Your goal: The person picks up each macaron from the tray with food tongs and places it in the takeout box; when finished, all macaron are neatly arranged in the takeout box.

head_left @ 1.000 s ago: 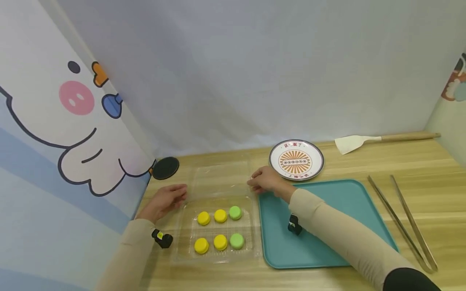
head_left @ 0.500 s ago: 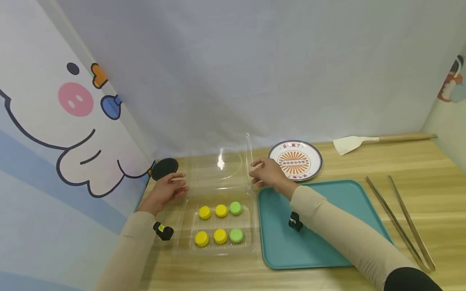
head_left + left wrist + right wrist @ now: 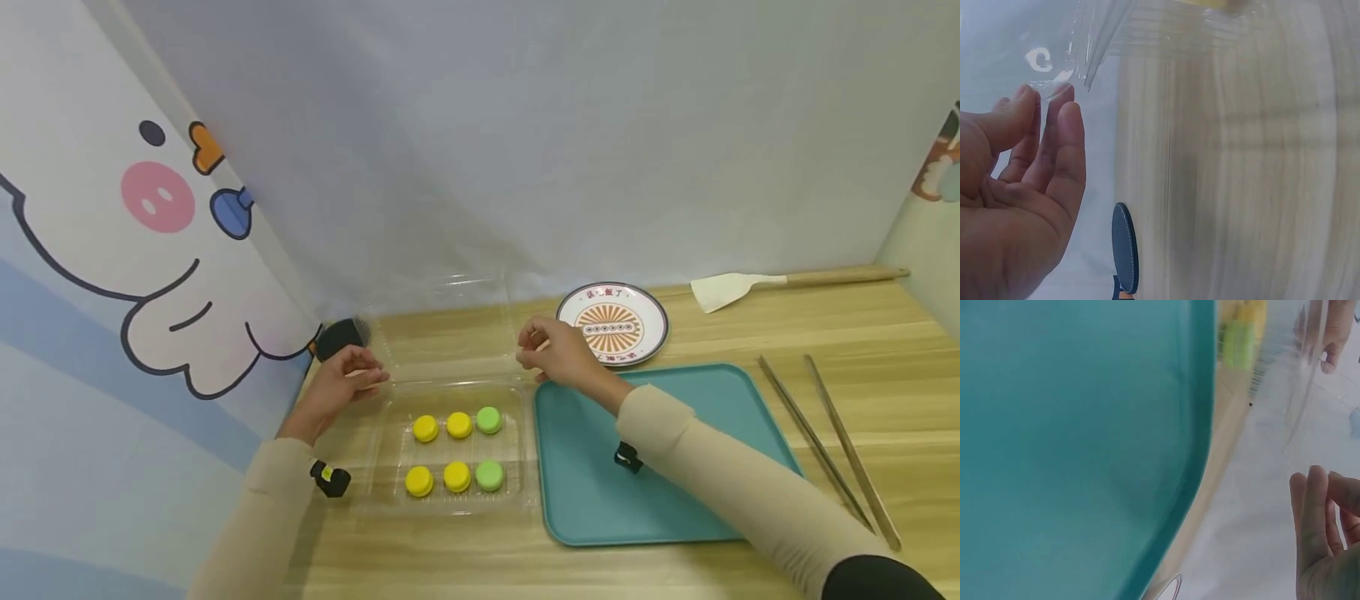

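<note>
A clear plastic clamshell box (image 3: 382, 467) lies on the table with several yellow macarons (image 3: 457, 477) and two green macarons (image 3: 490, 476) in two rows. Its hinged lid (image 3: 450, 333) stands raised at the back. At the lid's left edge, my left hand (image 3: 341, 387) pinches the clear corner between thumb and fingers, as the left wrist view shows (image 3: 1029, 181). My right hand (image 3: 558, 354) has thumb and fingertips drawn together at the right edge; the right wrist view shows these fingers (image 3: 1314, 512) by the lid's corner. Transparent plastic makes the exact contact faint.
A teal tray (image 3: 600, 500) lies right of the box, under my right forearm. Behind it is a patterned white plate (image 3: 611, 321). A spatula (image 3: 795, 279) and metal tongs (image 3: 847, 450) lie farther right. A black round coaster (image 3: 341, 337) is at the back left.
The lid has swung up from lying back on the table to a raised stance. Both hands have risen slightly with it, while the macarons stay in their places.
</note>
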Tool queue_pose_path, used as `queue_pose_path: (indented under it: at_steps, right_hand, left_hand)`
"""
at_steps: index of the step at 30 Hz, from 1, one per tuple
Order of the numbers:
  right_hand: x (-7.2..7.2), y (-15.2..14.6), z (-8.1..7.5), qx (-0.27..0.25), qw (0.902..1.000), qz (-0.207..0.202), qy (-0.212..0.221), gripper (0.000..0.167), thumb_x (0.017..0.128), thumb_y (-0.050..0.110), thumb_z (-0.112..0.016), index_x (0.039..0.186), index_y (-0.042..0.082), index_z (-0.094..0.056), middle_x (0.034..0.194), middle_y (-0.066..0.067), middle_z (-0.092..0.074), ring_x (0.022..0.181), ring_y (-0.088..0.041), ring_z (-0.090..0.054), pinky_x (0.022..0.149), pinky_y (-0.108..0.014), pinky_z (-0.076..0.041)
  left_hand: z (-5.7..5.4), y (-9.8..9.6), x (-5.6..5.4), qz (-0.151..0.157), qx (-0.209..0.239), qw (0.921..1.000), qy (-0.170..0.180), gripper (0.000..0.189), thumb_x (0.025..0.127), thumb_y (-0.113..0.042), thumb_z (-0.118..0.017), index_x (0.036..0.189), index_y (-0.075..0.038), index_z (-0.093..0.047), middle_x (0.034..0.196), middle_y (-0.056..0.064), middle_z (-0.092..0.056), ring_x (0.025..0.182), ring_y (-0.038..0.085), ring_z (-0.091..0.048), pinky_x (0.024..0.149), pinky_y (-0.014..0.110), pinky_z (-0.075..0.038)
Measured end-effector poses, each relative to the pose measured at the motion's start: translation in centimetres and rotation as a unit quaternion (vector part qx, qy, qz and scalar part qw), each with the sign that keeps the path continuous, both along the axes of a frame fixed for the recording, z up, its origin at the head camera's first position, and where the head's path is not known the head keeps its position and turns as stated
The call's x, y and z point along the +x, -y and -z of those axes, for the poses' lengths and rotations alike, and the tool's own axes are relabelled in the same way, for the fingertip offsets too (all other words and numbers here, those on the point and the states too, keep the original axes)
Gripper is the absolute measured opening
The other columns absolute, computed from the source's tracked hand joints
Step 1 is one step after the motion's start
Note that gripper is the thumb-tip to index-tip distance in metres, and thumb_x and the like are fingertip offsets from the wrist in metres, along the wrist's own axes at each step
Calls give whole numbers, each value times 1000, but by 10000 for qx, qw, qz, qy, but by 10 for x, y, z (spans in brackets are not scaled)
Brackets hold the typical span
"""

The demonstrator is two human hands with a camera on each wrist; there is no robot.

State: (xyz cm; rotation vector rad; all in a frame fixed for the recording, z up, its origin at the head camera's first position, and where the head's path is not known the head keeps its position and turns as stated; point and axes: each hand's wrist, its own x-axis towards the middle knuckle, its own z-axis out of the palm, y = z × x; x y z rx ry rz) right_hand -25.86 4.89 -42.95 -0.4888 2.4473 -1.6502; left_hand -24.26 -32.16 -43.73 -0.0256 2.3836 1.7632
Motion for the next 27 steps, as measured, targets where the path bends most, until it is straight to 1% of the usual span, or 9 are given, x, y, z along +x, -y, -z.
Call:
queue_pose_path:
  at_steps: [2,6,9,13,15,17,21,24,27]
  right_hand:
    - [5,-2,0,147,9994,-133,-288,8,94,5,-71,96,7,-63,95,-10,-63,83,-27,-69,66,-47,-58]
    - [14,-5,1,360,9958,-399,-738,12,92,3,-72,89,9,-63,90,-5,-66,80,-28,-69,62,-39,-57]
    - [21,-5,0,712,9901,-522,-1088,15,92,3,-73,86,14,-63,89,0,-68,82,-24,-69,64,-35,-54]
    - [31,-6,0,1290,9756,-622,-1662,15,91,3,-74,87,15,-66,91,2,-69,93,-21,-68,79,-39,-54]
    - [35,-6,2,1527,9669,-646,-1937,14,90,1,-74,89,14,-68,93,2,-70,96,-21,-68,84,-40,-53]
    - [39,-7,5,1650,9612,-651,-2113,14,88,-3,-74,91,11,-70,94,0,-71,95,-23,-69,84,-41,-54]
    - [47,-8,9,1706,9591,-602,-2177,18,88,-8,-68,93,8,-72,94,-2,-71,92,-22,-68,82,-39,-54]
    - [53,-8,11,1669,9643,-547,-1982,18,89,-7,-64,96,8,-71,96,-3,-71,92,-22,-68,81,-38,-54]
    - [60,-8,13,1519,9742,-479,-1599,17,91,-4,-65,104,7,-70,104,-5,-71,94,-22,-68,81,-39,-54]
  left_hand:
    - [0,2,4,162,-107,9997,-123,16,101,-3,-60,114,0,-51,114,12,-59,100,9,-66,88,31,-54]
    - [2,8,12,514,-302,9970,-493,13,102,-2,-59,112,5,-54,115,14,-61,106,12,-64,91,28,-52]
    - [3,11,20,700,-478,9936,-745,19,101,-4,-60,114,10,-59,116,13,-64,107,15,-63,92,26,-50]
    - [4,11,31,687,-739,9913,-848,26,102,-12,-62,118,8,-61,116,8,-63,105,13,-59,87,24,-49]
    - [3,9,37,596,-774,9920,-795,26,103,-13,-60,120,6,-58,117,10,-59,107,16,-56,87,26,-48]
    - [3,7,42,524,-709,9936,-712,25,105,-13,-56,120,7,-54,121,17,-57,111,22,-54,88,28,-46]
    - [7,5,48,414,-596,9963,-471,26,106,-10,-54,123,9,-52,132,25,-54,123,33,-51,93,25,-45]
    - [9,5,53,510,-613,9960,-400,29,104,-7,-56,127,9,-50,136,26,-52,130,38,-47,95,25,-45]
    - [9,2,60,608,-717,9947,-407,34,104,-7,-56,134,7,-46,142,26,-48,136,41,-42,103,36,-44]
